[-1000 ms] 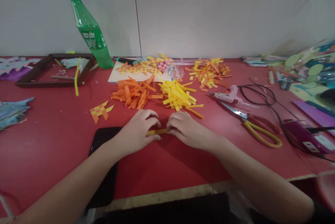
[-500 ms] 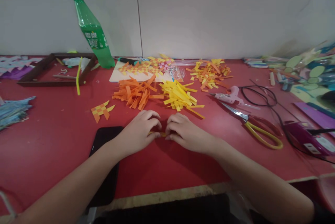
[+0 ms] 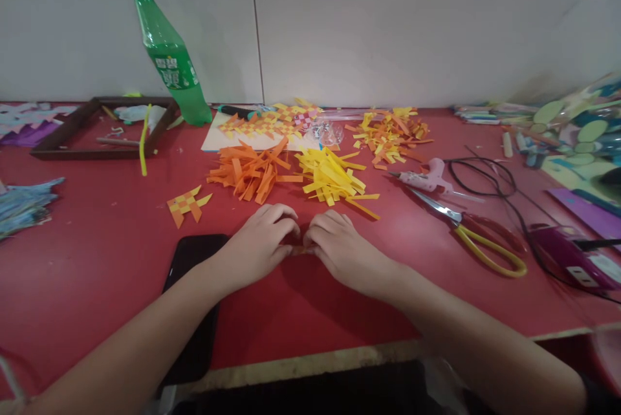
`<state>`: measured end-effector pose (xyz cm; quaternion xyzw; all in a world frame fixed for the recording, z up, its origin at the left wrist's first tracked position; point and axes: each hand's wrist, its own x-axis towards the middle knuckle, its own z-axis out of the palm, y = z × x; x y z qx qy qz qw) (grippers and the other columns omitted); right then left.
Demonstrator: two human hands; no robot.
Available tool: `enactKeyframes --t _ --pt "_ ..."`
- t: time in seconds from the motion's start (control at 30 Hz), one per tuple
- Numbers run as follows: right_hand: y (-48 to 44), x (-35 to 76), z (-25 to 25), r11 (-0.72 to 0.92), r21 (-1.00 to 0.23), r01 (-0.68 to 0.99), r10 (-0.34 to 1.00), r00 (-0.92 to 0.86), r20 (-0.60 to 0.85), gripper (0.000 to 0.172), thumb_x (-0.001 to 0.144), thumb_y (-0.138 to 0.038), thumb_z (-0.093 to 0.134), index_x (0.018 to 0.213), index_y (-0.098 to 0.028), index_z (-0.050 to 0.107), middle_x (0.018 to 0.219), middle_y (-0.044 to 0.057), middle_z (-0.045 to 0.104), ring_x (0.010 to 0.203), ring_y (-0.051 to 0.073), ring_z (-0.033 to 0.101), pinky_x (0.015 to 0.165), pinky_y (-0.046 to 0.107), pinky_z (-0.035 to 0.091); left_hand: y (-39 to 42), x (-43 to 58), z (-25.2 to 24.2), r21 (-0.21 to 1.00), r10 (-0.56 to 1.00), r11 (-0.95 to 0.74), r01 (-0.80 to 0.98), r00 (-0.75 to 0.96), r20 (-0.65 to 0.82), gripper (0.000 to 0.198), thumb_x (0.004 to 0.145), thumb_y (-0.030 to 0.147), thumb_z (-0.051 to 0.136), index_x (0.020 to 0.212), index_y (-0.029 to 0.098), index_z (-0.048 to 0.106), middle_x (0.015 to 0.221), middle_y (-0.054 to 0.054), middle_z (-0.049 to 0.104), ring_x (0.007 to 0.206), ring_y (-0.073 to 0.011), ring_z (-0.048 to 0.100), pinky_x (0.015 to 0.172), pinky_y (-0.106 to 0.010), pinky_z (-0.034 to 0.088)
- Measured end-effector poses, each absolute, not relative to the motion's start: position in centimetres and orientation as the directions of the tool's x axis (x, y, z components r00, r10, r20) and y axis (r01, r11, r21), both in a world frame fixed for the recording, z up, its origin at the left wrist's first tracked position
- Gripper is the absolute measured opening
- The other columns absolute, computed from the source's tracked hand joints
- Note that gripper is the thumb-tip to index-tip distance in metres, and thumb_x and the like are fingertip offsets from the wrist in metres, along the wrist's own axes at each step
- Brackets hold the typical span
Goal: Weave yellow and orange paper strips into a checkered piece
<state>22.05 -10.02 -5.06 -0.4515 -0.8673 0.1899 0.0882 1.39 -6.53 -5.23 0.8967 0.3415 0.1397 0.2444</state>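
Between my fingertips runs a narrow yellowish paper strip point(image 3: 301, 250), mostly hidden by the fingers. My left hand point(image 3: 266, 237) pinches its left end, fingers curled. My right hand point(image 3: 339, 247) is closed on the other end, thumb and fingers together. Just beyond the hands lie a pile of orange paper strips point(image 3: 252, 172) and a pile of yellow paper strips point(image 3: 327, 176). A woven orange-and-yellow paper fish point(image 3: 187, 205) rests left of my left hand. Under my left forearm is a black phone point(image 3: 194, 311).
Right of my hands lie scissors point(image 3: 470, 234), a pink glue gun point(image 3: 427, 177) and a purple power strip point(image 3: 572, 256) with black cable. A green bottle point(image 3: 169, 66) stands behind a brown frame point(image 3: 43, 151). Paper scraps point(image 3: 392, 134) lie near the wall.
My right hand has shifted slightly left, closer to my left hand, and less of the strip shows between them. The other things lie as before.
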Motion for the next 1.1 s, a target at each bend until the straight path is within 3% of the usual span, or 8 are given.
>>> enactKeyframes --t 0.13,0.23,0.37,0.53,0.73,0.83,0.97,1.1 --pt "-9.8 22.2 -5.0 0.499 -0.471 0.728 0.83 -0.557 0.018 0.016 0.093 -0.006 0.043 0.088 -0.015 0.056 0.095 0.008 0.058 0.086 0.018 0.047 0.081 0.034 0.039 -6.4 1.4 -5.1 0.548 0.688 -0.639 0.54 0.719 0.093 0.01 0.091 0.024 0.058 0.093 0.016 0.063 0.116 -0.01 0.056 0.109 -0.0258 0.052 0.096 -0.041 0.042" --pt "-9.5 22.5 -4.7 0.403 -0.611 0.682 0.876 -0.481 0.041 0.013 0.092 -0.008 0.045 0.087 -0.016 0.053 0.086 0.005 0.061 0.079 0.016 0.053 0.074 0.03 0.042 -6.2 1.4 -4.9 0.617 0.717 -0.589 0.521 0.69 0.102 0.022 0.092 0.037 0.056 0.084 0.017 0.062 0.107 -0.008 0.061 0.101 -0.0235 0.056 0.089 -0.037 0.045" --pt "-9.3 23.0 -4.1 0.245 -0.859 0.45 0.872 -0.49 -0.008 0.009 0.09 -0.016 0.053 0.096 -0.018 0.058 0.081 0.001 0.07 0.074 0.013 0.065 0.067 0.024 0.047 -5.8 1.3 -4.3 0.75 0.876 -0.367 0.55 0.476 0.079 0.025 0.09 0.042 0.058 0.079 0.019 0.06 0.077 0.0 0.063 0.07 -0.0161 0.059 0.064 -0.026 0.045" --pt "-9.6 23.1 -4.1 0.161 -0.945 0.285 0.802 -0.596 -0.044 0.022 0.086 -0.018 0.057 0.104 -0.018 0.069 0.101 0.005 0.075 0.088 0.014 0.07 0.075 0.023 0.052 -5.7 1.1 -3.9 0.892 0.953 -0.094 0.442 0.299 -0.048 0.025 0.076 0.039 0.074 0.079 0.02 0.058 0.061 0.006 0.061 0.052 -0.0115 0.059 0.052 -0.021 0.043" --pt "-9.2 22.8 -4.2 0.213 -0.942 0.261 0.849 -0.526 0.046 0.015 0.085 -0.031 0.065 0.082 -0.017 0.071 0.075 0.002 0.066 0.068 0.011 0.06 0.063 0.022 0.048 -5.7 1.5 -4.4 0.974 0.903 0.076 0.214 0.4 -0.159 0.03 0.079 0.036 0.071 0.1 0.018 0.059 0.077 -0.001 0.071 0.072 -0.0168 0.071 0.067 -0.025 0.054" --pt "-8.9 22.7 -4.3 0.302 -0.901 0.311 0.892 -0.425 0.153 0.021 0.086 -0.035 0.064 0.075 -0.017 0.067 0.084 0.003 0.056 0.074 0.011 0.054 0.064 0.023 0.046 -5.9 1.8 -4.2 0.974 0.847 0.164 0.156 0.483 -0.219 0.032 0.08 0.027 0.068 0.109 0.018 0.059 0.087 -0.004 0.073 0.084 -0.0182 0.072 0.077 -0.028 0.056" --pt "-8.9 22.4 -5.1 0.204 -0.909 0.363 0.932 -0.356 0.067 0.027 0.088 -0.04 0.06 0.073 -0.017 0.057 0.074 0.001 0.056 0.065 0.01 0.052 0.057 0.022 0.043 -6.3 1.8 -3.6 0.913 0.723 0.405 0.046 0.595 -0.351 0.036 0.079 0.017 0.058 0.115 0.019 0.059 0.097 -0.005 0.075 0.094 -0.0185 0.072 0.084 -0.029 0.054" --pt "-9.1 22.2 -5.6 0.116 -0.935 0.336 0.967 -0.254 0.028 0.03 0.082 -0.042 0.066 0.073 -0.019 0.05 0.06 -0.004 0.053 0.05 0.008 0.047 0.047 0.02 0.036 -6.5 1.8 -3.3 0.852 0.661 0.523 -0.027 0.644 -0.386 0.052 0.067 0.007 0.055 0.117 0.02 0.059 0.103 -0.005 0.075 0.099 -0.0206 0.071 0.088 -0.03 0.053"
